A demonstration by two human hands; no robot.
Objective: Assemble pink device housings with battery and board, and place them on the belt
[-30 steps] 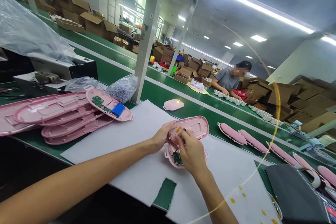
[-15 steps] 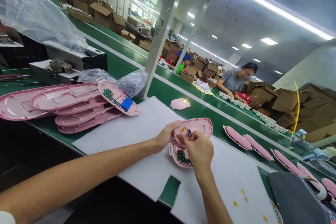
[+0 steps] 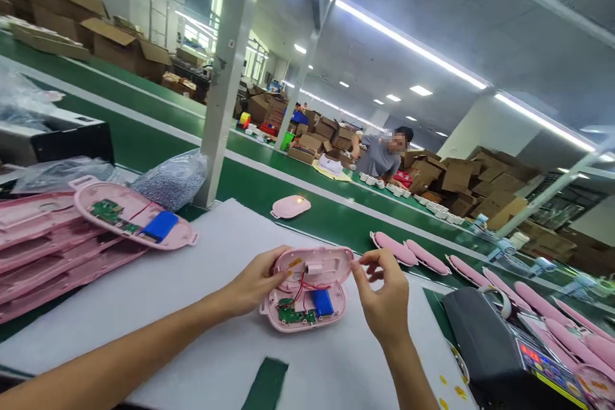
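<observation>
1. Far left, a stack of pink shells [image 3: 52, 262] leans into view, and on top sits an open pink shell [image 3: 179, 237] carrying a green board and a blue block.
2. Just behind it, a clear bag [image 3: 170, 179] bulges with small dark pieces, right up by the grey post [image 3: 223, 90].
3. Here's the left hand [image 3: 259, 282], closed on the near end of the action: thumb inside the rim, fingers behind, holding the upper shell half [image 3: 331, 261] at its left end.
4. That half stands tilted up over the lower shell half [image 3: 307, 328], above the white sheet [image 3: 216, 275]. Red wires [image 3: 302, 285] run between the two, and down below are a green circuit board [image 3: 289, 315] and, to its right, a blue block [image 3: 322, 302].
5. Beyond them, a closed pink shell [image 3: 291, 206] lies on the green surface.
6. In from the right, the right hand [image 3: 384, 288]! Thumb and forefinger nearly meet at the upper half's right end, other fingers curled; gripping or merely touching, I can't tell.
7. Across the way, a co-worker in grey [image 3: 377, 157] stands behind white parts [image 3: 384, 184].
8. Far right, a row of pink shells [image 3: 427, 258] stretches behind a dark machine [image 3: 485, 327] with lit red digits.
</observation>
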